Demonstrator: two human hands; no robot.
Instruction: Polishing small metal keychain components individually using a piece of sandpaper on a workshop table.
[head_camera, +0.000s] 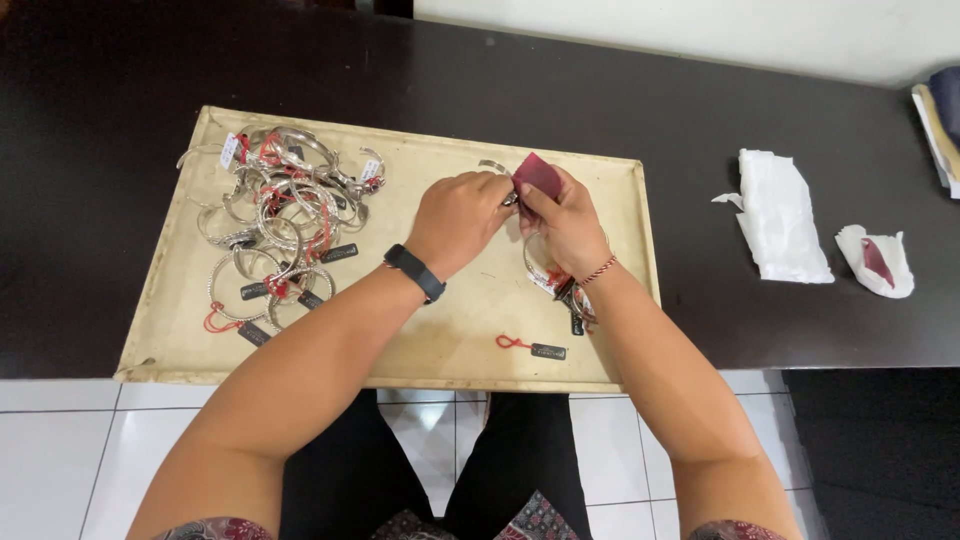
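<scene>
- Lying on the dark tabletop (120, 200), a shallow beige tray (450, 330) holds a tangled pile of silver bangles (280, 225) with red strings and dark tags at its left end.
- Left hand (458, 220), black wristband on the wrist, is closed around a small silver piece; that piece is mostly hidden.
- Right hand (565, 225) pinches a maroon cloth (537, 175) against it, above tray centre.
- More bangles (560, 280) lie partly hidden under the right wrist; a loose tag (545, 351) lies near.
- White wrappers (785, 215) rest right of the tray.
</scene>
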